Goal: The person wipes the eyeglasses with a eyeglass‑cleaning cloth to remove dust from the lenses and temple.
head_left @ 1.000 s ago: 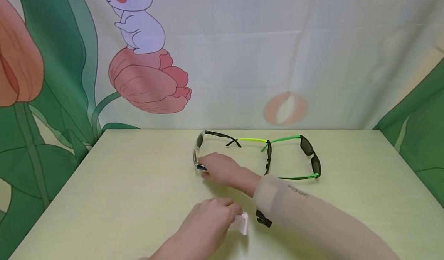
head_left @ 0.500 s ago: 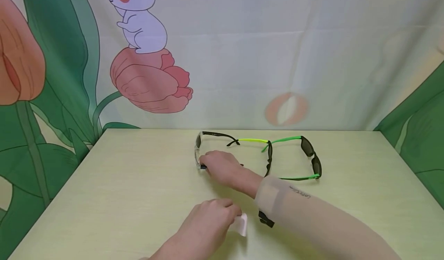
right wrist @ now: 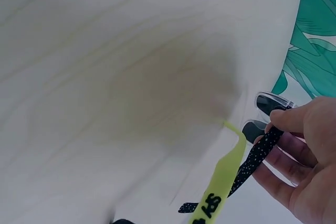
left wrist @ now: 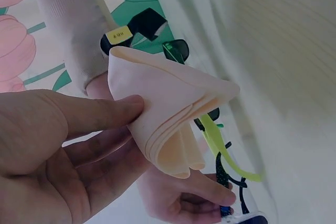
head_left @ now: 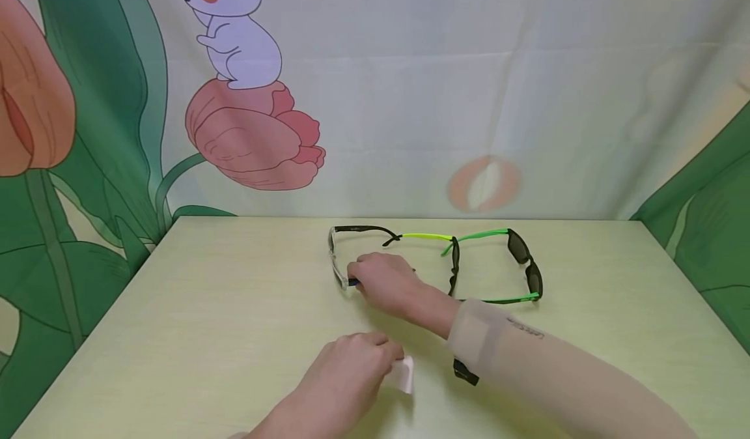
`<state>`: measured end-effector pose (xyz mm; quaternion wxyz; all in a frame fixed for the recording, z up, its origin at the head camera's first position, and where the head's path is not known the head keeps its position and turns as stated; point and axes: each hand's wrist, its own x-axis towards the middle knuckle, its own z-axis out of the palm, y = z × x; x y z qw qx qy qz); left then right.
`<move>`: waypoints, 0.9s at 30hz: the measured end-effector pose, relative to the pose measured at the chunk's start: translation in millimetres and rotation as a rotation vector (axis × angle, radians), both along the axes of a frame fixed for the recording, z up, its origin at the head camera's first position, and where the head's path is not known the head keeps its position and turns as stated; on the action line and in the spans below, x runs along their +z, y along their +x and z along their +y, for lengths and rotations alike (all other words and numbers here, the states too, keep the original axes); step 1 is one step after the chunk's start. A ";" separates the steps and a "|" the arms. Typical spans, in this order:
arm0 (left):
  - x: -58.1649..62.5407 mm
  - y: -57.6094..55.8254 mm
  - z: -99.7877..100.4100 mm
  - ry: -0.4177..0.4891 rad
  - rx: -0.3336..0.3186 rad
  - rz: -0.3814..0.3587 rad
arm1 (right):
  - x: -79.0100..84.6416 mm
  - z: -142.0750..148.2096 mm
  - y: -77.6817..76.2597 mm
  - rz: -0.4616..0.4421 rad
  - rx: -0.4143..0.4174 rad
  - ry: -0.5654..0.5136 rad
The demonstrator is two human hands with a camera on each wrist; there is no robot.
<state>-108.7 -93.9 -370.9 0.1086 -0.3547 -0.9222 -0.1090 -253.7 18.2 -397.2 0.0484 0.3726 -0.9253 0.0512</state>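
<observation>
In the head view my right hand pinches the near temple of sunglasses with a clear front and dark lenses. The right wrist view shows that black, white-speckled temple between thumb and fingers, with the temples unfolded. Closer to me, my left hand holds a folded pale pink cloth between thumb and fingers, raised above the table. Sunglasses with a yellow-green temple stand right of the right hand; its forearm partly hides them. Sunglasses with green temples stand farther right.
All three pairs form a row on the pale wooden table, temples crossing or close to each other. Behind the table's back edge hangs a printed curtain. A black strap-like piece sits under the right sleeve.
My right hand has shifted slightly right, turning the clear-fronted sunglasses so that their near end moves right and their far end left. The left hand still holds the cloth, almost unmoved.
</observation>
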 end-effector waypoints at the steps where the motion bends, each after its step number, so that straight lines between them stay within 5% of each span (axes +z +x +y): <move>1: -0.2 -0.7 -0.4 0.005 0.004 0.000 | 0.3 1.8 0.5 0.005 0.003 -0.008; 15: 2.7 -11.2 -13.5 0.177 0.079 -0.006 | 13.0 26.2 8.1 0.078 0.081 -0.232; 27: 10.8 -22.8 -22.1 0.446 0.023 0.288 | 22.8 54.2 18.7 0.134 0.141 -0.512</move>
